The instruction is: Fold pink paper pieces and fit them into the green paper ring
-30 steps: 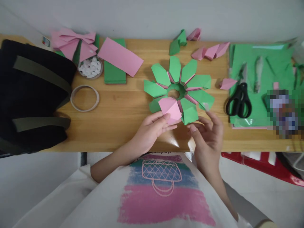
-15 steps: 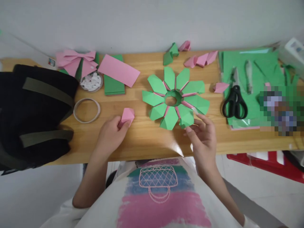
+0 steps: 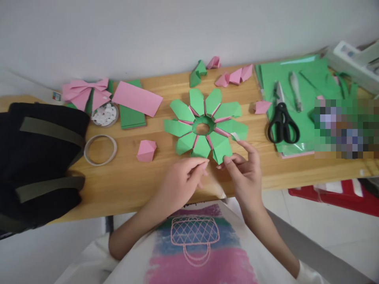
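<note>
A ring of green paper petals with pink edges between them, the paper flower (image 3: 197, 144), lies on the wooden table (image 3: 124, 189). My right hand (image 3: 244, 167) pinches its lower right petal between thumb and fingers, and a small whitish piece (image 3: 235, 136) shows at the tip of the index finger. Just below the flower's bottom petal is my left hand (image 3: 189, 175), fingers pressed together; what they hold, if anything, is too small to name. To the left of the flower, a folded pink paper piece (image 3: 146, 150) rests on the table.
Black scissors (image 3: 283, 122) and a cutter (image 3: 295, 90) lie on green sheets at right. At left are a tape roll (image 3: 100, 150), white bits in a round container (image 3: 104, 114), a pink bow (image 3: 85, 92) and a black bag (image 3: 44, 157). Folded pink pieces (image 3: 236, 76) sit behind the flower.
My left hand has let go of the folded pink piece, now on the table, and moved right to the flower's lower edge. My right hand still holds the petal. The view has shifted slightly.
</note>
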`<state>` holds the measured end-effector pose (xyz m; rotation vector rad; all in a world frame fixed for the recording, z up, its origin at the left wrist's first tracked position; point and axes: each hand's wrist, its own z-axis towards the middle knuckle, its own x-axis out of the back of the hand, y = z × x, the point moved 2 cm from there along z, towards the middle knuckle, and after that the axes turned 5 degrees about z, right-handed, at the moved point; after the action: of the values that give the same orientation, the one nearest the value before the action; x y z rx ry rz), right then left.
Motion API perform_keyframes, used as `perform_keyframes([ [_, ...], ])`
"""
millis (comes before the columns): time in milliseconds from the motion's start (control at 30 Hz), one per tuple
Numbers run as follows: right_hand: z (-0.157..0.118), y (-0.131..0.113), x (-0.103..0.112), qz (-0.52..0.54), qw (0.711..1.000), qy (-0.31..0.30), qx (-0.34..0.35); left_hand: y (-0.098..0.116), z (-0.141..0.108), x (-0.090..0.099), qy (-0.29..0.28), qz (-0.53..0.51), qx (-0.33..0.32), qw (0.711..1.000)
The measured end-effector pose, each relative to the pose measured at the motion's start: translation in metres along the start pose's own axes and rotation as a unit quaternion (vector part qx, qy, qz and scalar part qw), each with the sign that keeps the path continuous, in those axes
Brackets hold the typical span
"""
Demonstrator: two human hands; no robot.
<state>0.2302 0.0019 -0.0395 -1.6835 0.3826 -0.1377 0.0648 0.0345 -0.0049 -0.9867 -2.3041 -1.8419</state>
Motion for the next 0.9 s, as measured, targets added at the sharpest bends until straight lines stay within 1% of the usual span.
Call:
perform_keyframes([
  [67, 0.000, 0.000, 0.000, 0.009, 1.000, 0.000, -0.008, -0.001, 0.013, -0.018, -0.036, -0.072, 0.026, 0.996],
  [133, -0.001, 0.000, 0.000, 0.023, 1.000, 0.000, -0.015, -0.005, 0.021, -0.029, -0.066, -0.142, 0.048, 0.987],
  [200, 0.000, 0.003, 0.000, 0.036, 0.999, -0.003, -0.013, -0.010, 0.025, -0.033, -0.071, -0.200, 0.068, 0.975],
  [300, 0.001, 0.006, 0.001, 0.040, 0.999, -0.008, 0.003, -0.013, 0.024, -0.034, -0.055, -0.245, 0.084, 0.964],
  [433, 0.002, 0.010, 0.003, 0.022, 1.000, -0.003, 0.012, -0.013, 0.022, -0.036, -0.052, -0.253, 0.082, 0.962],
  [900, 0.003, 0.007, 0.003, 0.022, 1.000, -0.006, 0.005, -0.009, 0.024, -0.041, -0.026, -0.254, 0.083, 0.963],
])
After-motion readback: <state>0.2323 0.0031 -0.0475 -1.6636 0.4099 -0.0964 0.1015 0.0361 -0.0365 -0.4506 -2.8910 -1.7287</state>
